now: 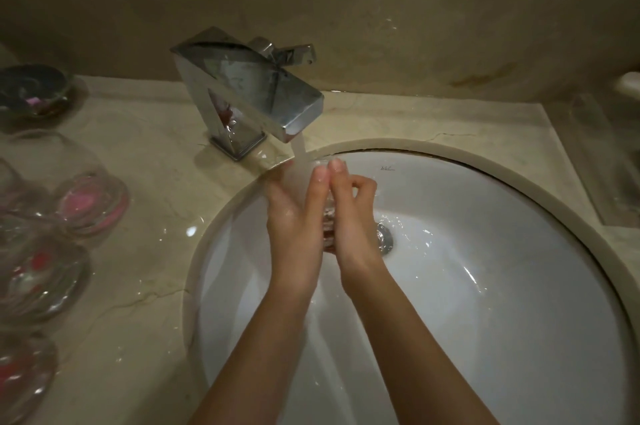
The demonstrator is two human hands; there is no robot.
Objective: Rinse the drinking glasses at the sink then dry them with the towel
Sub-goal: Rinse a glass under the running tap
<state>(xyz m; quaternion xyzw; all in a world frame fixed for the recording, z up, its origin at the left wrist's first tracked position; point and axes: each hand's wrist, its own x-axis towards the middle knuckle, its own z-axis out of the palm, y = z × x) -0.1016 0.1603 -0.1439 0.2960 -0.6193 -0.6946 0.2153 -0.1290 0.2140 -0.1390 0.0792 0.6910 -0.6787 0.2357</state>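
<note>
Beige marble with thin dark veins forms the table (145, 286), wet with scattered droplets, and a plain tan wall rises behind it. Set into the stone is a round white sink (485, 286) with a metal drain (385, 238) near its middle. A clear drinking glass (328, 227) is held over the basin between the two hands, mostly hidden by them; only a strip of wet, transparent glass with a reddish tint shows in the gap between the palms. The left hand (296, 216) lies along the glass's left side with fingers stretched up toward the spout, and the right hand (353, 213) presses against the other side, its fingers partly curled at the top. Both hands are close together, clamped on the glass, with bare forearms reaching in from the lower edge. A boxy, angular chrome faucet (252, 92) stands on the stone behind the rim, and a flat stream of water (300, 151) runs from it onto the fingertips. Along the left of the table sit several more clear glasses (52, 251), rounded and blurred, some showing pink or red inside, one of them (91, 203) close to the sink. A dark glass bowl (33, 88) rests farther back by the wall.
</note>
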